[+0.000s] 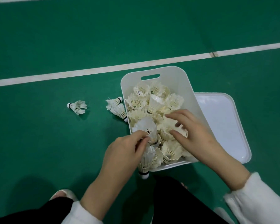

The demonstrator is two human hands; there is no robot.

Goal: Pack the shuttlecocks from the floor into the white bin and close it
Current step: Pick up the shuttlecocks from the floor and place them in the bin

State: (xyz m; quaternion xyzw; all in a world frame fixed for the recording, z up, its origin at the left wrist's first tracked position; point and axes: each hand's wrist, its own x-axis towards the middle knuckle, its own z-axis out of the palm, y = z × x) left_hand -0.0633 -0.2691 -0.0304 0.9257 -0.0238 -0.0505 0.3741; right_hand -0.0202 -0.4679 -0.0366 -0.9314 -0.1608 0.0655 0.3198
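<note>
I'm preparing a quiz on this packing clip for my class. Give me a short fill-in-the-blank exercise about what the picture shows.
1. The lid lies on the floor to the ____ of the white bin.
2. The left hand grips a stack of shuttlecocks, while the right hand rests ____ the bin.
3. The number of shuttlecocks lying on the floor to the bin's left is ____.
4. The floor is coloured ____.

Missing words: right; inside; three; green
</note>
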